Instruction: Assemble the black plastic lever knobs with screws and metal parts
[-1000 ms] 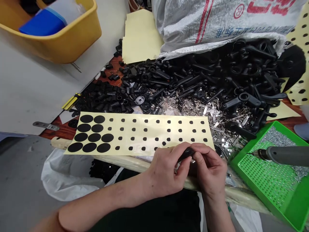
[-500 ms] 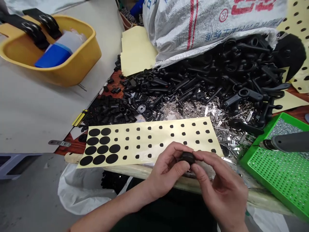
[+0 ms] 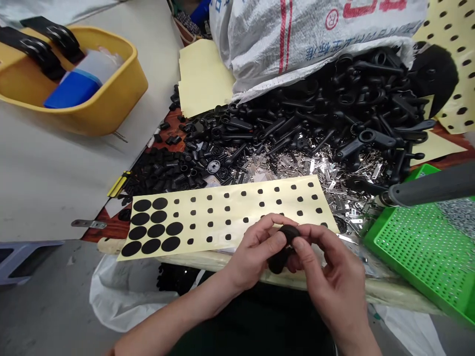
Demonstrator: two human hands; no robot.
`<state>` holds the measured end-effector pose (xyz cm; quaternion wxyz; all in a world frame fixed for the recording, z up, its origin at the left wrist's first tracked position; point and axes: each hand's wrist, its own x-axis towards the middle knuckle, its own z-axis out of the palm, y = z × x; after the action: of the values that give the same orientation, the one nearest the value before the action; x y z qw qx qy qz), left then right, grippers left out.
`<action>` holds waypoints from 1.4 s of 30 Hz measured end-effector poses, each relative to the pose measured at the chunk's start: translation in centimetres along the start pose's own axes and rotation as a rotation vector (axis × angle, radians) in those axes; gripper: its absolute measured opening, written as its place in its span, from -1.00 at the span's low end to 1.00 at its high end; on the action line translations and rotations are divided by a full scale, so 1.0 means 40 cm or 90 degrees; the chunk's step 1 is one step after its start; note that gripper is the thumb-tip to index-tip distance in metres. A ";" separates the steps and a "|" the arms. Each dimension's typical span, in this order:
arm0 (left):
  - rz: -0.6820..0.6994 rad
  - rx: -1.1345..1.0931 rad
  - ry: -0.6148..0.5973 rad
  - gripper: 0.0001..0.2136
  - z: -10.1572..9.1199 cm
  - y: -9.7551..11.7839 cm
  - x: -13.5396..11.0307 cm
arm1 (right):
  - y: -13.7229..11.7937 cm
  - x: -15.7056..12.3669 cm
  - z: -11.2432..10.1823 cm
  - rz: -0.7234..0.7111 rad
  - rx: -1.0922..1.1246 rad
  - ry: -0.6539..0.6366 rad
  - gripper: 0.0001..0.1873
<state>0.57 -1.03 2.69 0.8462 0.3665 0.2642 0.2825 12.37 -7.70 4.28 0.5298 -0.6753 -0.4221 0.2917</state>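
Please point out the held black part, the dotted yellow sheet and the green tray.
Black part (image 3: 281, 258): head view, on its lower body.
Dotted yellow sheet (image 3: 218, 217): head view, on a bare patch.
Green tray (image 3: 419, 253): head view, on its perforated floor.

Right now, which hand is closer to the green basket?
The right hand. It is just to the left of the green basket, not touching it. The left hand is farther left, across the black part that both hands hold.
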 end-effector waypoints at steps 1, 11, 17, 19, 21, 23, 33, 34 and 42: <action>-0.010 -0.001 -0.013 -0.67 0.003 0.001 0.001 | -0.002 0.006 -0.006 0.067 0.068 -0.031 -0.83; -0.044 0.021 0.014 -0.69 0.032 -0.027 0.005 | 0.022 0.025 -0.041 0.242 0.183 -0.043 -0.67; -0.066 0.089 0.106 -0.71 0.069 -0.013 0.016 | 0.066 0.012 -0.072 0.242 0.219 -0.057 -0.64; -0.074 0.096 0.109 -0.71 0.075 -0.012 0.017 | 0.070 0.010 -0.078 0.236 0.212 -0.062 -0.66; -0.072 0.092 0.102 -0.72 0.072 -0.016 0.019 | 0.070 0.007 -0.082 0.229 0.201 -0.062 -0.68; -0.069 0.065 0.073 -0.73 0.062 -0.022 0.020 | 0.065 0.004 -0.084 0.213 0.190 -0.051 -0.69; 0.056 -0.004 -0.110 -0.72 0.037 -0.011 0.004 | -0.020 -0.036 -0.083 -0.205 -0.114 0.064 -0.75; 0.062 -0.006 -0.114 -0.73 0.039 -0.010 0.003 | -0.026 -0.037 -0.081 -0.255 -0.143 0.081 -0.72; 0.047 -0.046 -0.111 -0.76 0.051 -0.022 0.007 | -0.031 -0.037 -0.081 -0.377 -0.248 0.118 -0.70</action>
<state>2.37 -2.31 3.15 0.8676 0.3684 0.1654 0.2901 14.08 -10.44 6.26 0.4885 -0.6358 -0.5972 -0.0228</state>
